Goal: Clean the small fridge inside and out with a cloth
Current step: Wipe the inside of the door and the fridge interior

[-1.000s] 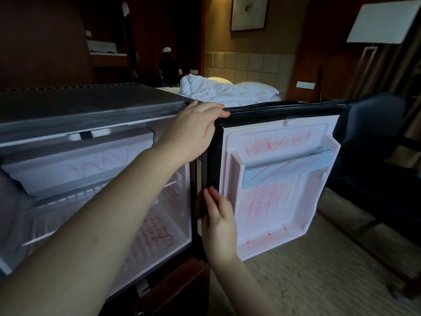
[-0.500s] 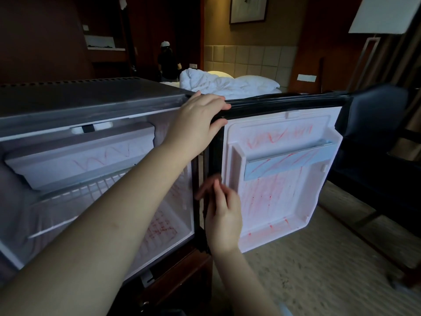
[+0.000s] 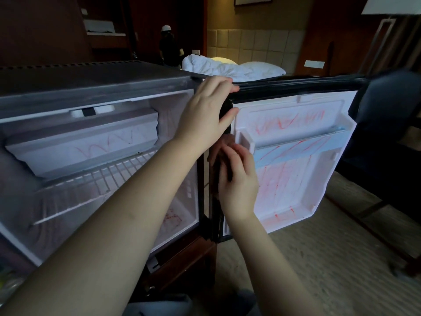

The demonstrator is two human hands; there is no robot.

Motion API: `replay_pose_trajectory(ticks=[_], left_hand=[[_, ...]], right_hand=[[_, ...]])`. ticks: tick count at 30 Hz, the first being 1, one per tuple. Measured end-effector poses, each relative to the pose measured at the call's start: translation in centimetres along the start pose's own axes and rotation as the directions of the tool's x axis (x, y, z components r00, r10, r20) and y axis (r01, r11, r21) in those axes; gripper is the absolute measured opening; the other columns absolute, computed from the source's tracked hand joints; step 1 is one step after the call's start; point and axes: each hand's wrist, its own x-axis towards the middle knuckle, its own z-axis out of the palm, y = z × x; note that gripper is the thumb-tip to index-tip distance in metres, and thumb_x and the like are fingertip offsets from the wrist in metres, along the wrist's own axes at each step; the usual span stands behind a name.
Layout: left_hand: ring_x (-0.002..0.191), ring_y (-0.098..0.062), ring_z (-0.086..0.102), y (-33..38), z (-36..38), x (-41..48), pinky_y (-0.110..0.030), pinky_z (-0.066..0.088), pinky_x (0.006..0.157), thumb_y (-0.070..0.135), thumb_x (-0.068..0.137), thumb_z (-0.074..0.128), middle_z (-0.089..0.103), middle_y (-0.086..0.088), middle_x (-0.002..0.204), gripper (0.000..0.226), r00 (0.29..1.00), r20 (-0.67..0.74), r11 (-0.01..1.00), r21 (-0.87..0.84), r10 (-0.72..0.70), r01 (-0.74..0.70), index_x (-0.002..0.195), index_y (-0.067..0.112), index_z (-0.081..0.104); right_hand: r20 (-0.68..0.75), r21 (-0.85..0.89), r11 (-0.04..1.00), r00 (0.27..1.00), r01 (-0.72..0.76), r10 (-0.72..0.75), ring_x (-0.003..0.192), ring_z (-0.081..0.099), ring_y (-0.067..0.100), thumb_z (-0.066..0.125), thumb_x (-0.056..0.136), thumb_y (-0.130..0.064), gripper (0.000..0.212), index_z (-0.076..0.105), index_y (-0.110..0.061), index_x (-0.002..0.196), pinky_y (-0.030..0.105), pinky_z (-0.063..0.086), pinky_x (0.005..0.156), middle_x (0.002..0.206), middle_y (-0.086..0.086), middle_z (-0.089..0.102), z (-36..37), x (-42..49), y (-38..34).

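Left hand [image 3: 205, 112] grips door [image 3: 293, 124]; fridge [image 3: 91, 83] holds wire shelf [image 3: 102, 179].

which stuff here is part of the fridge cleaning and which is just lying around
Job: small fridge, its scribbled door, cloth, left hand gripping the door, right hand pressing the cloth.
Lying about: bed, lamp, chair, person behind.

Bare left hand [image 3: 205, 112], bare right hand [image 3: 239, 181]

The small fridge [image 3: 91, 92] stands with its door [image 3: 296, 179] swung open rightward, white lining scrawled with red marks
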Motion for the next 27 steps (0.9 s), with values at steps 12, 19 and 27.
replay_pose_trajectory(ticks=[12, 19, 27], left_hand=[[0.113, -0.016, 0.047, -0.1, 2.2, -0.3, -0.009, 0.026, 0.098, 0.016, 0.083, 0.064, 0.06, -0.01, 0.115, 0.028, 0.98, -0.199, 1.0, -0.022, -0.015, 0.011, 0.108, 0.004, 0.064], [0.113, -0.018, 0.049, 0.1, 2.2, -0.3, -0.012, 0.029, 0.098, 0.015, 0.083, 0.064, 0.06, -0.01, 0.115, 0.028, 0.977, -0.21, 0.999, -0.047, -0.025, 0.016, 0.109, 0.004, 0.064], [0.114, -0.02, 0.051, 0.4, 2.0, -0.3, -0.014, 0.032, 0.098, 0.015, 0.082, 0.064, 0.06, -0.009, 0.116, 0.027, 0.979, -0.199, 0.998, -0.055, -0.044, 0.034, 0.108, 0.005, 0.064]], right_hand=[[0.203, -0.276, 0.935, 0.937, -0.224, 0.284, 0.09, 0.067, 0.028, 0.049, 0.085, -0.024, 0.036, 0.071, -0.014, 0.112, 0.028, 0.053, 0.057, 0.114, 0.013, 0.064, 1.8, -15.5, 6.3], [0.327, -0.361, 0.814, 0.755, -0.456, 0.568, 0.075, 0.066, 0.03, 0.072, 0.071, -0.001, 0.04, 0.066, -0.017, 0.107, 0.031, 0.047, 0.049, 0.11, 0.005, 0.059, 0.2, -19.6, 7.5], [-0.114, -0.056, 0.991, 0.987, -0.121, 0.114, 0.094, 0.051, 0.02, 0.051, 0.077, -0.002, 0.022, 0.051, -0.016, 0.095, 0.013, 0.04, 0.085, 0.103, 0.001, 0.044, 0.6, -8.9, 2.4]])
